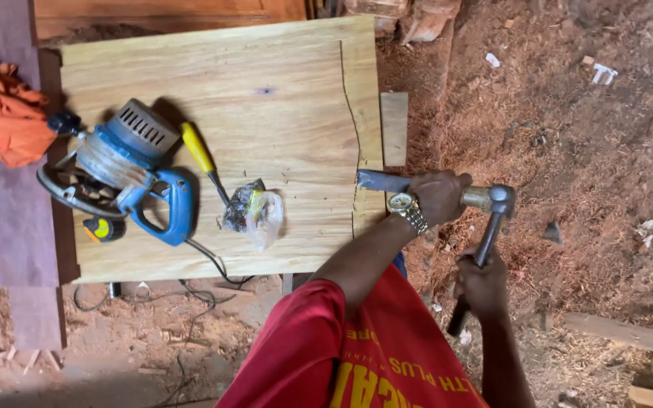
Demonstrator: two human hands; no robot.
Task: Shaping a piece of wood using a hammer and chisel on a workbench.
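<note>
The left hand (438, 196) is wrapped around a chisel (384, 181). Its flat blade lies on the edge of the board (281, 113) on the desk. The right hand (482, 283) grips a hammer (493, 215), and the hammer's head touches the chisel's end. A thin cut line already runs down the board near that edge. The strip past the line is still on, so there looks to be more chipping to do. A blue saw (126, 174), a screwdriver (202, 155) and a small bag (255, 211) lie on the board, well away from the hands.
</note>
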